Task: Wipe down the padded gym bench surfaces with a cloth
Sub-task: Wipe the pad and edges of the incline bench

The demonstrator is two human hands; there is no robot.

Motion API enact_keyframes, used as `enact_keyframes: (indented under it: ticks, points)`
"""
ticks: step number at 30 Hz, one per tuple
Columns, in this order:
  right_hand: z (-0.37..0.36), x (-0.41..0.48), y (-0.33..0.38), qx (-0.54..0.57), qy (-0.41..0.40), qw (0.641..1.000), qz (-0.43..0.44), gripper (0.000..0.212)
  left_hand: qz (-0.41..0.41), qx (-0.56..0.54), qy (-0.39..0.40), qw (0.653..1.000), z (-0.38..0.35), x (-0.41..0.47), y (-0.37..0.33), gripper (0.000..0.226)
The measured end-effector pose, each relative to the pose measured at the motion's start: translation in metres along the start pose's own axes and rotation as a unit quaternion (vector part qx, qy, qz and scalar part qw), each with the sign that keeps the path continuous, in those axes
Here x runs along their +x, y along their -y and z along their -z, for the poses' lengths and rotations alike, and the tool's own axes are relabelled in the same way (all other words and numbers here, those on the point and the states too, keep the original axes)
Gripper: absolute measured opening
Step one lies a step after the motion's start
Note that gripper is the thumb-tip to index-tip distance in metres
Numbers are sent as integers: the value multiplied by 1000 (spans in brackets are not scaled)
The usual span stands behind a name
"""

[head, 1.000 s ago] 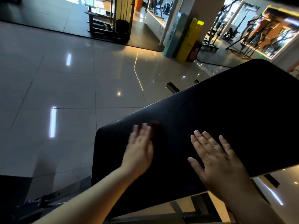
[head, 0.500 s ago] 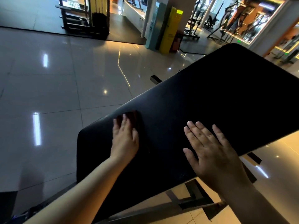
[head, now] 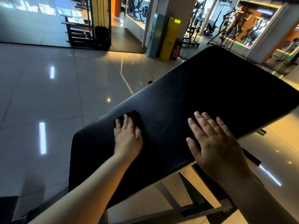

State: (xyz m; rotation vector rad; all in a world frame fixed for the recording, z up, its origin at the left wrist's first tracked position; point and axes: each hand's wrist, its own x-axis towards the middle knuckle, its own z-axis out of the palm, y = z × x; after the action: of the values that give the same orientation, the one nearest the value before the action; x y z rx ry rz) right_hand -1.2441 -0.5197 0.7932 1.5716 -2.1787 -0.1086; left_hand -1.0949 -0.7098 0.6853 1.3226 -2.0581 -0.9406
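Note:
A long black padded bench pad [head: 202, 94] slants from lower left to upper right across the view. My left hand [head: 127, 136] presses flat on a dark brown cloth [head: 133, 114] near the pad's left edge; only the cloth's far end shows past my fingertips. My right hand [head: 212, 139] lies flat on the pad's near right edge with fingers spread and nothing in it.
The bench's metal frame [head: 191, 206] shows below the pad. Glossy floor tiles [head: 64, 97] spread to the left. A yellow stand [head: 169, 38], a pillar and a dark weight rack [head: 87, 29] stand at the back, with gym machines [head: 234, 26] at the far right.
My left hand has slid the cloth leftward along the pad toward its left edge. My right hand has stayed flat in about the same place. The camera view has shifted slightly.

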Motion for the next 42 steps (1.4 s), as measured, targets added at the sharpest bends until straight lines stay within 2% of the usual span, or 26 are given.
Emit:
enact_keyframes:
  ticks: [1, 4, 7, 9, 11, 13, 14, 16, 18, 21, 23, 26, 28, 30, 32, 35, 37, 39, 42]
  points:
    - [-1, -1, 2, -2, -4, 1000, -5, 61, -26, 2, -8, 1000, -7, -11, -16, 62]
    - [-1, -2, 2, 2, -14, 1000, 22, 60, -176, -13, 0, 984, -16, -70, -61, 61]
    - [1, -4, -12, 40, -41, 998, 30, 56, -261, 13, 17, 965, -15, -108, -57, 56]
    - [3, -8, -21, 51, -56, 997, 16, 54, -218, 5, 3, 976, -12, -107, -34, 56]
    - [3, -12, -26, 43, -64, 997, 17, 54, -91, -35, -28, 995, -7, -91, -11, 57]
    - [1, -13, -28, 38, -68, 996, 34, 55, 43, -55, -38, 997, -5, -73, -6, 55]
    - [0, -14, -28, 38, -67, 996, 42, 55, 68, -40, -40, 996, -7, -70, -15, 56]
    - [-1, -14, -29, 43, -61, 996, 53, 55, 21, -12, -58, 998, -20, -82, -50, 57]
    - [0, -16, -31, 52, -57, 995, 64, 54, -87, -7, -79, 993, -35, -108, -88, 60]
    - [0, -22, -36, 69, -64, 992, 85, 52, -189, 4, -86, 978, -39, -133, -96, 54]
    - [-1, -25, -38, 84, -76, 989, 92, 51, -155, 7, -95, 983, -32, -128, -69, 54]
    - [-4, -27, -37, 100, -95, 987, 87, 50, 33, -9, -96, 995, -17, -114, -24, 65]
    - [-6, -27, -34, 107, -107, 985, 81, 49, 105, -9, -78, 991, -17, -107, -23, 66]
    - [-7, -26, -28, 118, -117, 984, 64, 47, 69, 12, -97, 993, -26, -108, -47, 65]
    - [-8, -25, -23, 116, -117, 985, 49, 47, -31, 24, -115, 993, -37, -121, -79, 69]
    - [-8, -27, -27, 95, -106, 987, 69, 48, -134, 31, -74, 988, -38, -138, -90, 63]
    - [-7, -27, -34, 88, -101, 987, 88, 49, -123, 30, -53, 991, -28, -125, -72, 63]
    - [-7, -25, -36, 96, -102, 986, 88, 49, -48, 14, -54, 997, -19, -99, -55, 67]
    - [-10, -24, -29, 106, -103, 987, 70, 49, 72, 2, -30, 997, -15, -52, -63, 58]
